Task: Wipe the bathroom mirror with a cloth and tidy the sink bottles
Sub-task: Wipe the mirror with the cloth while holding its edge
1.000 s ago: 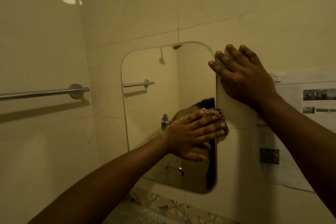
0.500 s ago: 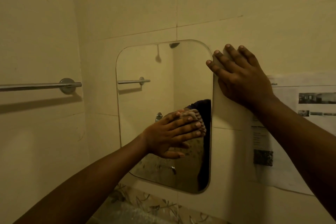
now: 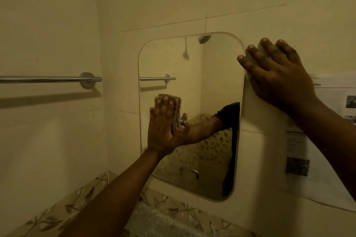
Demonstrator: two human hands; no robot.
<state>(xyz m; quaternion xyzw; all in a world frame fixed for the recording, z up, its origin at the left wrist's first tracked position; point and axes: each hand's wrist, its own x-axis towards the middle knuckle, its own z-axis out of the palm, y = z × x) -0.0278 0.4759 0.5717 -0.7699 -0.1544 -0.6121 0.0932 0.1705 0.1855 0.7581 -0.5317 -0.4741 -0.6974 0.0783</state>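
Two bare hands work at a small mirror (image 3: 215, 82) with rounded corners, fixed to a cream tiled wall (image 3: 250, 1) in dim, yellowish light. The left hand (image 3: 163, 130) reaches up from below and lies flat against the left half of the mirror, fingers straight and close together, pointing upward. Under its palm and fingers it presses a folded, brownish cloth (image 3: 176, 104) against the glass; the cloth's top edge and right side peek out past the fingertips.

The right hand (image 3: 277, 77) lies flat at the mirror's upper right corner. Its fingers are spread and relaxed and hold nothing, the fingertips just overlapping the mirror's edge while the palm rests on the wall beside it.

Left of the mirror, a chrome towel rail (image 3: 48, 78) runs along the side wall. Right of the mirror, just past the right wrist, a printed paper notice (image 3: 325, 159) is stuck to the wall; its text is too small to read. Below the mirror runs a band of tiles patterned with leaves (image 3: 169, 208).

The mirror itself reflects the rail, a shower head, a tap and the person's left arm in a dark sleeve.
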